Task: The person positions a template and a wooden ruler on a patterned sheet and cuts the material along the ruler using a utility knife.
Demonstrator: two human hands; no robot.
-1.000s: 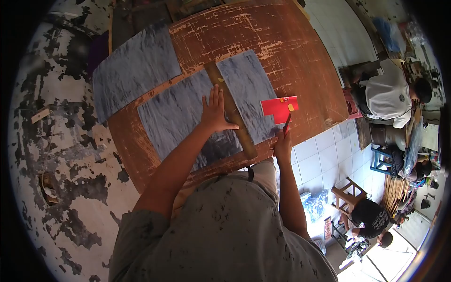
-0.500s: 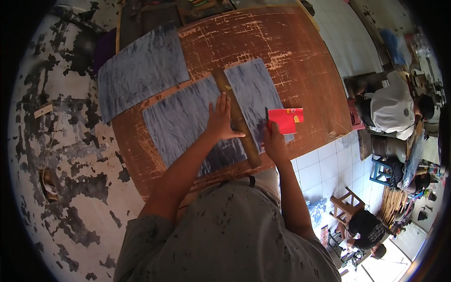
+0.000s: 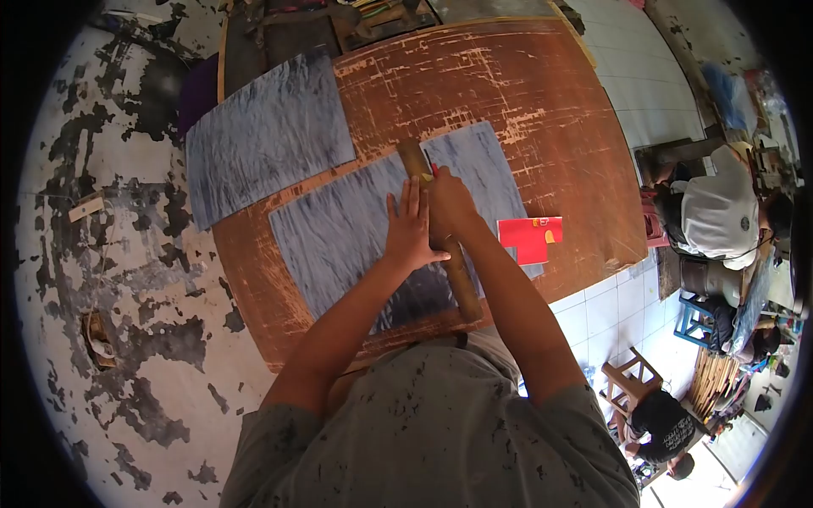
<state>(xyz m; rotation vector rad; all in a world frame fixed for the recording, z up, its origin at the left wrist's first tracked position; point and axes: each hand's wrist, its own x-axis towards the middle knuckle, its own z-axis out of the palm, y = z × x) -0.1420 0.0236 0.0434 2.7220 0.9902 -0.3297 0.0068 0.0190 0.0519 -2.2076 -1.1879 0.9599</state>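
My left hand [image 3: 412, 233] lies flat with its fingers spread on a grey streaked sheet [image 3: 339, 245], its thumb and fingertips against a long brown straightedge [image 3: 462, 284]. Close to the straightedge's far end, my right hand [image 3: 452, 196] is closed round a slim red tool [image 3: 434, 169], of which only the tip shows. This hand hides the middle of the straightedge. Right of it, a red card [image 3: 527, 240] with a cut-out shape rests partly on the sheet's right edge. A second grey sheet [image 3: 271, 135] lies at the far left of the table.
The scratched brown table [image 3: 584, 161] extends beyond the sheets. Tools lie in a dark tray [image 3: 373, 21] at its far edge. A person in a white shirt [image 3: 718, 207] and another in a dark shirt [image 3: 665, 423] sit at the right, near a wooden stool [image 3: 631, 379].
My right hand has moved from beside the red card, left and away from me, to the straightedge's far end. My left hand still presses down. The whole view has shifted slightly.
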